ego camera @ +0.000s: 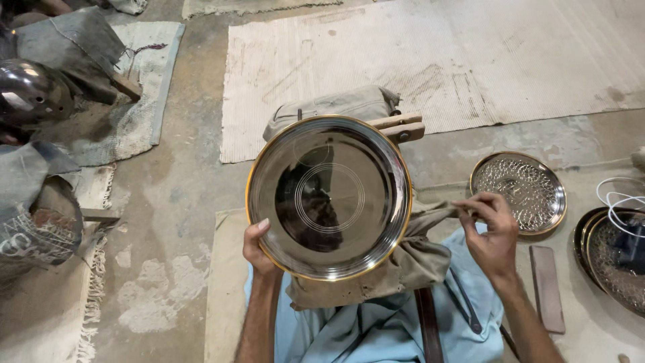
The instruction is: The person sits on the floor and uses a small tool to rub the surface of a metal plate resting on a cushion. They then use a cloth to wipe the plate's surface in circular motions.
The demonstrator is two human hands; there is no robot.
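Note:
A round shiny steel plate (329,197) with a brass-coloured rim and engraved concentric circles at its middle rests tilted on a cloth-wrapped wooden block (376,269). My left hand (259,247) grips the plate's lower left rim, thumb on its face. Just to the right of the plate, my right hand (490,232) pinches something thin between thumb and fingers; what it is cannot be made out. A thin metal tool (463,302) lies on my light-blue lap cloth below that hand.
A hammered-pattern plate (519,193) lies on the floor at the right, with more stacked plates (608,259) and a white cable at the far right edge. A flat brown bar (547,289) lies beside my knee. Woven mats, a metal bowl (30,91) and sacking fill the left.

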